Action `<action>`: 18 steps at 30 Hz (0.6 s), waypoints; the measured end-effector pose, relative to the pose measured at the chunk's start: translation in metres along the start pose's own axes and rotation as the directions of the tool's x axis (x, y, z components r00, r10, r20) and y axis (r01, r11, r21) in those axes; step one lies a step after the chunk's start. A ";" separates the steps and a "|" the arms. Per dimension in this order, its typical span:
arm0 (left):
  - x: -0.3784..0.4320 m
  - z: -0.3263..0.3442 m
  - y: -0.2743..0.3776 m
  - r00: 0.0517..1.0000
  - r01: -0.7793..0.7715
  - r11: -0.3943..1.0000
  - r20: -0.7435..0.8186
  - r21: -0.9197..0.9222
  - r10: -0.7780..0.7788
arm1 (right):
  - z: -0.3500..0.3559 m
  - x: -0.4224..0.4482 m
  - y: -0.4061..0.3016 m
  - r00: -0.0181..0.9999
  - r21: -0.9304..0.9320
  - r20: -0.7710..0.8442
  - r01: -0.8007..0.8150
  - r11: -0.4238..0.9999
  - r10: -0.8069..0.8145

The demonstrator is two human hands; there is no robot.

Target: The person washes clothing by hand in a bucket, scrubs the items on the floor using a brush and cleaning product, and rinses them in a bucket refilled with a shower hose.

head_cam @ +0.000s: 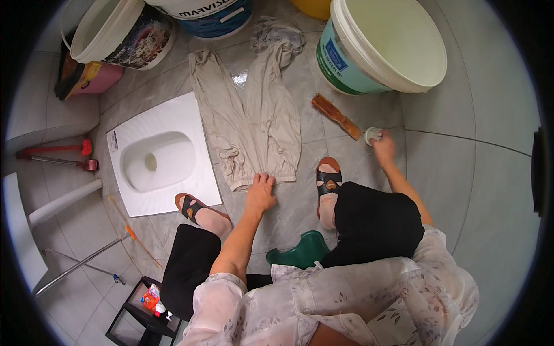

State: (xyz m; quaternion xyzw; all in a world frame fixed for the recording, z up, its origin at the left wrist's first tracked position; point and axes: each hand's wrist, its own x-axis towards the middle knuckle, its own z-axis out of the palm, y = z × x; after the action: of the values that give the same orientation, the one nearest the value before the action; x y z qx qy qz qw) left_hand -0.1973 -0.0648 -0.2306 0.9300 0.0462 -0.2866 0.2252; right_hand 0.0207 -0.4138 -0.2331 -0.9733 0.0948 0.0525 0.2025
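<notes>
Wet-looking beige trousers (255,129) lie spread on the grey tiled floor, waistband towards me. The fingers of my left hand (261,192) rest on the waistband; whether they grip it is not clear. Over to the right, my right hand (384,146) holds a small round whitish container (372,136) by its side, at floor level. Just left of that container lies a brown wooden-looking brush (336,116), its bristles not visible. A crumpled greyish cloth (278,34) touches the far end of one trouser leg.
A white squat toilet (162,151) is set in the floor at left. Large buckets stand beyond: one teal and white (355,60), one blue and white (212,21), one dark-patterned (143,39). A green plastic stool (301,251) is beneath me. A squeegee (131,232) and black rack (149,324) are lower left.
</notes>
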 end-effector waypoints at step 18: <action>-0.021 0.016 -0.017 0.998 0.038 0.987 -0.045 -0.155 -0.046 | 0.166 0.061 -0.306 0.444 0.017 0.370 0.875 0.484 -0.816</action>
State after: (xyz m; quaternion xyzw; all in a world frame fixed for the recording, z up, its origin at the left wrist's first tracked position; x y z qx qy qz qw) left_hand -0.2264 -0.0561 -0.2376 0.9154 0.0932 -0.2643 0.2890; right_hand 0.1324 -0.0816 -0.2753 -0.8791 -0.4451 0.1137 0.1269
